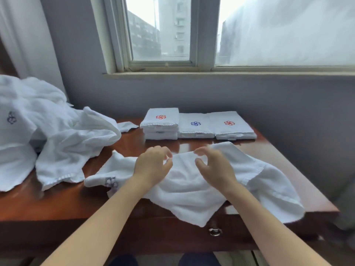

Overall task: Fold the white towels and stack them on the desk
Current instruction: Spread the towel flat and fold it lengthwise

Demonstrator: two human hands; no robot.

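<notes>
Head view: both forearms reach from the bottom edge to the frame's centre. The left hand (151, 167), fingers curled, pinches the far edge of a rumpled towel (192, 187) spread on the desk (57, 204). The right hand (215, 167) arches beside it, thumb and fingers apart over the same edge; whether it grips is unclear. Folded towels (196, 129) sit above centre.

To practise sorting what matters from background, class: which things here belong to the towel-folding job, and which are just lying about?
Part of the job:
loose towel, with the left hand and right hand at its far edge
unfolded pile
left stack, middle stack, right stack, all folded
desk

Just there:
window
curtain
drawer handle
</notes>
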